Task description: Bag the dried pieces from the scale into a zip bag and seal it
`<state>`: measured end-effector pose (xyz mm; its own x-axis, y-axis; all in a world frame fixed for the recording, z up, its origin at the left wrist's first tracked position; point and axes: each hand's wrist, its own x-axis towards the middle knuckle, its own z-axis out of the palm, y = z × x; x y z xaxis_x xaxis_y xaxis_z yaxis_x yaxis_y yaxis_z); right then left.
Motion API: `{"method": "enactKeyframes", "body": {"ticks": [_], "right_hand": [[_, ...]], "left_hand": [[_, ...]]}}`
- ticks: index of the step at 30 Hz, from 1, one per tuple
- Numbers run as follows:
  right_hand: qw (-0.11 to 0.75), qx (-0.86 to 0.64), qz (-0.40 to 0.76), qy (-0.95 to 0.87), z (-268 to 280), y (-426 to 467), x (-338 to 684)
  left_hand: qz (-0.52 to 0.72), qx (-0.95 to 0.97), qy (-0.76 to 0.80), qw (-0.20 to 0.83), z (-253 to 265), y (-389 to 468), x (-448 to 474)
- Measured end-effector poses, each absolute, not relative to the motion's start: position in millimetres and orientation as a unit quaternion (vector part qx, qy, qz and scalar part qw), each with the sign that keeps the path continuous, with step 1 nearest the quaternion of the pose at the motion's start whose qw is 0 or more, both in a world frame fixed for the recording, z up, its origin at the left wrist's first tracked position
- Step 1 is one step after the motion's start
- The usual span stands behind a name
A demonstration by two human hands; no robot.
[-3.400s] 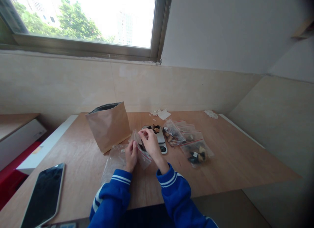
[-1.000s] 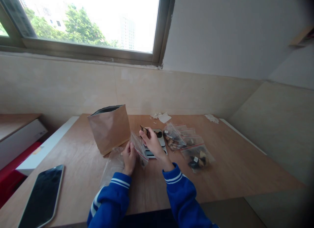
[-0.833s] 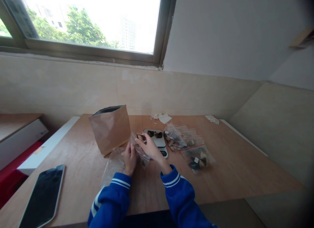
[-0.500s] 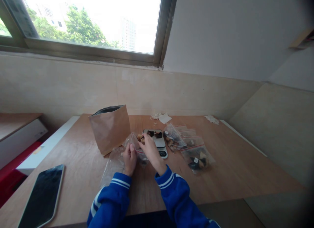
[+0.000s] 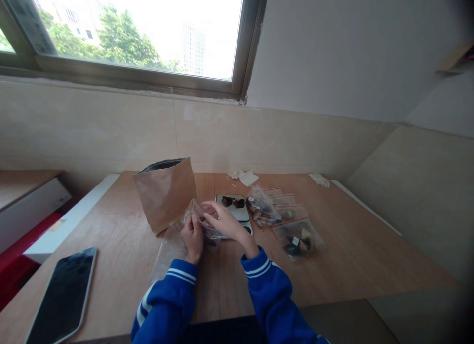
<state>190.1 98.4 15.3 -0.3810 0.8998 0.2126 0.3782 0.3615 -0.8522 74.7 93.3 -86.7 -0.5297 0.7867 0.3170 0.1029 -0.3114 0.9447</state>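
Note:
My left hand [image 5: 192,236] is closed on the edge of a clear zip bag [image 5: 191,208], holding its mouth up. Over that mouth reaches my right hand [image 5: 223,220], its fingers bent around tan dried pieces [image 5: 203,219] that show only in part beneath them. Just behind my hands sits a white kitchen scale [image 5: 242,214], with a few dark dried pieces [image 5: 232,201] on its plate. My right hand and wrist cover much of the scale's front and display. More clear plastic [image 5: 168,247] lies under my left hand.
Upright at the back left stands an open brown paper pouch [image 5: 166,193]. Right of the scale lie several filled zip bags [image 5: 298,235], partly overlapping. A phone [image 5: 61,294] rests at the table's left. Scraps of white paper [image 5: 248,177] lie near the wall.
My right hand has moved left from the scale's edge to the bag's mouth, carrying tan pieces. The scale's plate is less covered now. The left hand has shifted slightly left with the bag.

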Motion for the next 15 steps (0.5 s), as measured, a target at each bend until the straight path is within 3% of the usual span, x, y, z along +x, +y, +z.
{"method": "enactKeyframes", "body": {"ticks": [6, 12, 15], "right_hand": [[0.473, -0.471, 0.168, -0.725, -9, 125, 202], [0.349, -0.561, 0.033, -0.75, -60, 151, 221], [0.333, -0.571, 0.018, -0.751, -66, 151, 222]], "left_hand": [[0.726, 0.362, 0.505, 0.294, -77, 90, 78], [0.74, 0.315, 0.471, 0.363, -69, 88, 84], [0.739, 0.311, 0.464, 0.378, -65, 87, 85]]}}
